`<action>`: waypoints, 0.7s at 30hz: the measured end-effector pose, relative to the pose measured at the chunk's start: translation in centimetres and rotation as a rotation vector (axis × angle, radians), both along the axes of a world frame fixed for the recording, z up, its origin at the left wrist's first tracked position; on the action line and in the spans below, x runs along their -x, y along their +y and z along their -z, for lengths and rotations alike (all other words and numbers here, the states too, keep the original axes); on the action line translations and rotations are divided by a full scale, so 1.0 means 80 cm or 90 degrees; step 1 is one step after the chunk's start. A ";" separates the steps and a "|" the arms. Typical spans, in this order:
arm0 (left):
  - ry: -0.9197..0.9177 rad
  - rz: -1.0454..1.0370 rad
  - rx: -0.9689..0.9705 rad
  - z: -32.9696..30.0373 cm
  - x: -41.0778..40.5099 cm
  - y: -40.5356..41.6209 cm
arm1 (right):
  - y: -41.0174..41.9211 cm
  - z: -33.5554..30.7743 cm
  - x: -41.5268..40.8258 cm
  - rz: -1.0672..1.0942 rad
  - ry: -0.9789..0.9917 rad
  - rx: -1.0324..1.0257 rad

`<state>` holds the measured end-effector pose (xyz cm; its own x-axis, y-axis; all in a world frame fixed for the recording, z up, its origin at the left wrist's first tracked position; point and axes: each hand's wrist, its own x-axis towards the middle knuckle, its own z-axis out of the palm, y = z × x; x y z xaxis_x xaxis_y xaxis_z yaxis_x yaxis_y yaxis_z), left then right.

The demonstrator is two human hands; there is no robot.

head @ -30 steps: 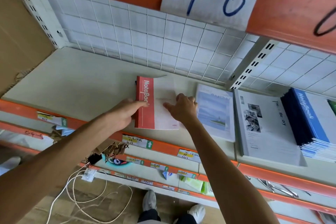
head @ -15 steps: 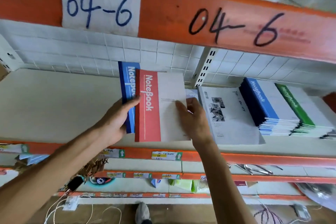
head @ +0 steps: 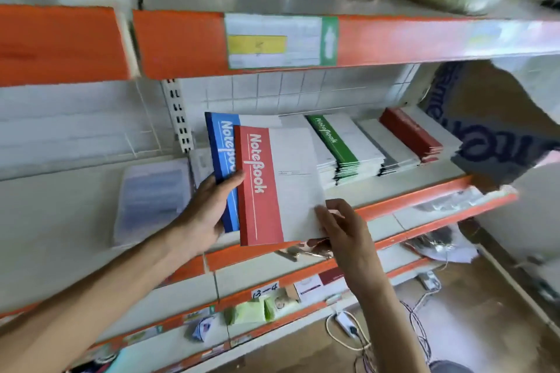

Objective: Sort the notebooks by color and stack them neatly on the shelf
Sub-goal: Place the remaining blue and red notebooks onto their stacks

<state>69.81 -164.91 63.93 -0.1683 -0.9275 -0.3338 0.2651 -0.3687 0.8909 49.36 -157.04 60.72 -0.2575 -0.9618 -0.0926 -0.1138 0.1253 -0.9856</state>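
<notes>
A person's left hand grips a blue notebook and a red notebook above the shelf; the right hand pinches the red one's corner; each should land squarely on its matching stack, the red stack lying far right.

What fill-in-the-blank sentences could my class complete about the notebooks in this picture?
1. The left hand grips a red notebook and a ____ notebook behind it.
2. The right hand pinches the red notebook's lower ____ corner.
3. On the shelf, between the green stack and the red stack, lies a ____ stack.

Missing words: blue; right; grey
</notes>
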 end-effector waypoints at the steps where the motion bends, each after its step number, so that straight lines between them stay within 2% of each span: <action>1: 0.004 0.003 -0.002 0.000 0.023 0.000 | 0.003 0.001 0.024 0.013 0.011 0.013; 6: -0.019 0.013 -0.004 0.000 0.130 -0.001 | 0.007 -0.003 0.164 0.068 0.018 0.034; 12: -0.061 0.019 -0.032 -0.004 0.199 -0.006 | -0.006 -0.010 0.292 0.131 -0.112 -0.009; 21: -0.075 0.031 -0.023 -0.007 0.257 -0.045 | -0.136 0.001 0.435 0.220 0.040 -0.063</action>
